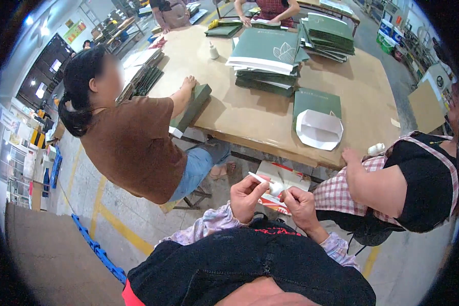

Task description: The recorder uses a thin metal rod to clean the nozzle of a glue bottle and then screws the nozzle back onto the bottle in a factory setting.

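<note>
Close in front of my body, both hands are on a small white squeeze bottle with a long pointed nozzle (276, 189). The fingers of my left hand (245, 200) pinch it near the nozzle, whose tip points up and to the left. My right hand (302, 208) is closed around its other end, hiding part of the body. The bottle is held tilted, off the table's near edge. On the table ahead lies a green paper bag (316, 102) with its white bottom end (318, 129) folded into a many-sided flap.
A brown-topped table (239, 115) carries stacked green bags (265, 46) and another pile (327, 33). White bottles stand at the back (213, 50) and lie at the right (376, 149). A co-worker at left (132, 137) handles a green bag (191, 107); another (377, 188) sits at right.
</note>
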A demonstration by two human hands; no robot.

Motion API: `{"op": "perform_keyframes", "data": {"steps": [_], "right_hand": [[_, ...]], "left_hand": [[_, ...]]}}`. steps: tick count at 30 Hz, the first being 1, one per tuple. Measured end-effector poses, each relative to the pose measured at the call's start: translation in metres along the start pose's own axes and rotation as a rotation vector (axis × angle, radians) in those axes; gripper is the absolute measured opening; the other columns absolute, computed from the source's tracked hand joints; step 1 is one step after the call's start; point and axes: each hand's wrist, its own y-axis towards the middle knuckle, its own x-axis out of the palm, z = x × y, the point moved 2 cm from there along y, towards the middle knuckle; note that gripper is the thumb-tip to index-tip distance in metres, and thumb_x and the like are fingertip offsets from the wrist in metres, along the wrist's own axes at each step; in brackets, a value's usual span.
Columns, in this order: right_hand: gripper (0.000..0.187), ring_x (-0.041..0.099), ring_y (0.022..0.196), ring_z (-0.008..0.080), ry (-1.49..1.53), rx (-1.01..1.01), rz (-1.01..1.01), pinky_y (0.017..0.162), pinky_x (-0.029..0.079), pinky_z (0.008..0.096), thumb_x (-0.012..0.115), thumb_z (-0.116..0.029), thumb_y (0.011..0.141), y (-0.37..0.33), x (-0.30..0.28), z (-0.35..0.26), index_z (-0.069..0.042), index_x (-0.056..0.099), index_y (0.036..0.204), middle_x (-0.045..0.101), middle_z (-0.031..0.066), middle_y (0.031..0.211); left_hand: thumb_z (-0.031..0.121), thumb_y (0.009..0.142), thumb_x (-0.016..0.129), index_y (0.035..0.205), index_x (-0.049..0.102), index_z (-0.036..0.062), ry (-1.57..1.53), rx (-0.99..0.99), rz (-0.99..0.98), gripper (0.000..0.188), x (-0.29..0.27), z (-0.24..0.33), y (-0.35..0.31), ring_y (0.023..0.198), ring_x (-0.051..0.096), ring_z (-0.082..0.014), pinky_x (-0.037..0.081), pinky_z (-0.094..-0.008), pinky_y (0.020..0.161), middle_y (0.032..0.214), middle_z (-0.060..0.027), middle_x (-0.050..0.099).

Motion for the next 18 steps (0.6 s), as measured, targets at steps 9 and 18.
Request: {"op": "perform_keyframes", "data": {"steps": [9, 18], "right_hand": [[0.024, 0.043, 0.057, 0.0024, -0.046, 0.011, 0.000, 0.051, 0.035, 0.0202, 0.050, -0.013, 0.086, 0.003, 0.001, -0.008, 0.001, 0.057, 0.069, 0.051, -0.0024, 0.060], [0.024, 0.043, 0.056, 0.0028, -0.041, 0.026, -0.001, 0.050, 0.035, 0.0207, 0.050, -0.013, 0.086, 0.003, 0.002, -0.003, 0.001, 0.057, 0.068, 0.051, -0.0021, 0.058]], "left_hand": [[0.004, 0.083, 0.058, 0.095, 0.060, -0.0027, -0.021, -0.016, 0.001, 0.014, 0.001, 0.005, 0.001, 0.075, 0.057, -0.0081, 0.046, -0.0220, 0.068, 0.082, -0.0039, 0.062], [0.003, 0.083, 0.058, 0.096, 0.060, -0.0033, -0.049, -0.051, -0.041, 0.015, -0.002, 0.006, 0.004, 0.077, 0.057, -0.0093, 0.046, -0.0225, 0.071, 0.083, -0.0051, 0.063]]}}
